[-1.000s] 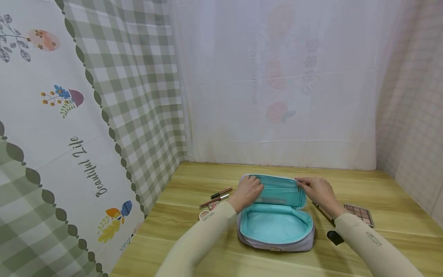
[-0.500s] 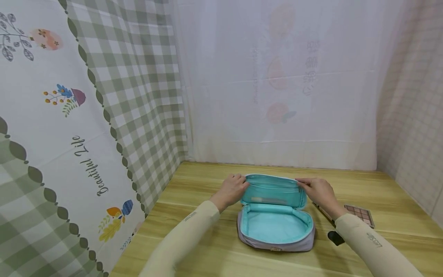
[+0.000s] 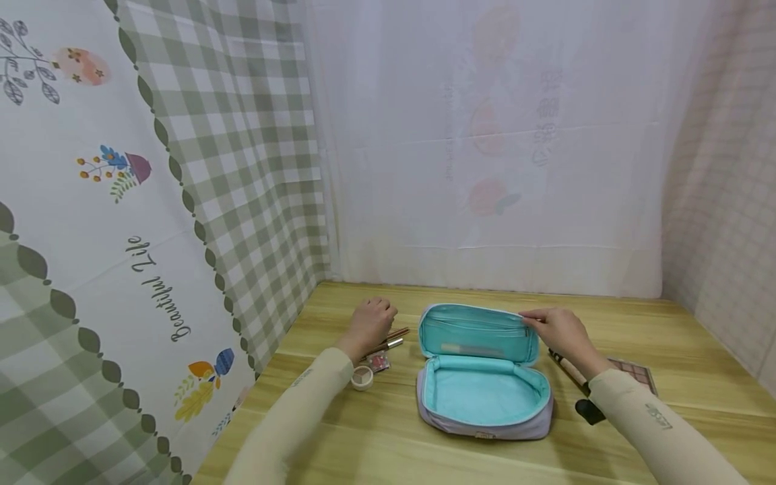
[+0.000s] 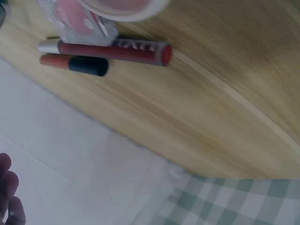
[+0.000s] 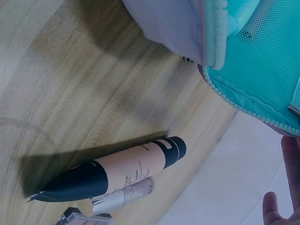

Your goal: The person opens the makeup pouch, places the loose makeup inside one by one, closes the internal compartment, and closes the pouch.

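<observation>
A lavender makeup bag (image 3: 481, 424) with a turquoise lining lies unzipped on the table, its lid (image 3: 473, 330) tipped back. A pale slim item (image 3: 469, 351) shows behind the lid's mesh. My right hand (image 3: 562, 337) pinches the lid's upper right corner. Left of the bag, my left hand (image 3: 370, 328) hovers with loosely curled fingers and nothing visible in them. Closest to it are a red lip gloss tube (image 4: 112, 51) and a slim pencil with a black cap (image 4: 75, 64). A clear packet with a pink piece (image 3: 378, 362) and a round white-rimmed pot (image 3: 362, 378) lie nearer me.
Right of the bag lie a beige tube with black ends (image 5: 133, 166), a small clear tube (image 5: 126, 194) and an eyeshadow palette (image 3: 635, 372), partly behind my right sleeve. A checked curtain (image 3: 242, 168) borders the wooden table (image 3: 388, 451) on the left.
My left hand has let go of the lid's left side and moved left over the small cosmetics. My right hand stays at the lid's corner.
</observation>
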Motion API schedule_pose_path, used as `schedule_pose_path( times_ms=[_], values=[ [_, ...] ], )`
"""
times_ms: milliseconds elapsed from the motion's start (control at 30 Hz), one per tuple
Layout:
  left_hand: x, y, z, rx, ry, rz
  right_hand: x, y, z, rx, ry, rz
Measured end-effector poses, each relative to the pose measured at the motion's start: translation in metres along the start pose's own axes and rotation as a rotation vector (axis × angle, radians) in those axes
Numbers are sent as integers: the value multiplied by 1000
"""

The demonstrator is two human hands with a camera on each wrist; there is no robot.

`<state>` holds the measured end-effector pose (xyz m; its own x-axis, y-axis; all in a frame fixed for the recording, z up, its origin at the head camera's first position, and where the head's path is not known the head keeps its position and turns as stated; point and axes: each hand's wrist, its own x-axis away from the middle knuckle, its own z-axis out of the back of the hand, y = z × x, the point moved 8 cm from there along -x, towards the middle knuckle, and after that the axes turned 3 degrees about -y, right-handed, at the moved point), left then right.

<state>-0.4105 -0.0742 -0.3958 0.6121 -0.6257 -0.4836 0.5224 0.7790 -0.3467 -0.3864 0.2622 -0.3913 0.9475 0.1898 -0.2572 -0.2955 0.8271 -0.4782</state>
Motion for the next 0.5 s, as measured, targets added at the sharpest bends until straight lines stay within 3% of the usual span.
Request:
schedule_pose_path(
  times_ms=[267,500],
  values=[
    [13,-23,-18,84,-166,78,0,4,-1,-11,-13,-18],
    [39,-40,-39,372,-338,176,-2,2,-2,-23,-11,-13]
  ],
)
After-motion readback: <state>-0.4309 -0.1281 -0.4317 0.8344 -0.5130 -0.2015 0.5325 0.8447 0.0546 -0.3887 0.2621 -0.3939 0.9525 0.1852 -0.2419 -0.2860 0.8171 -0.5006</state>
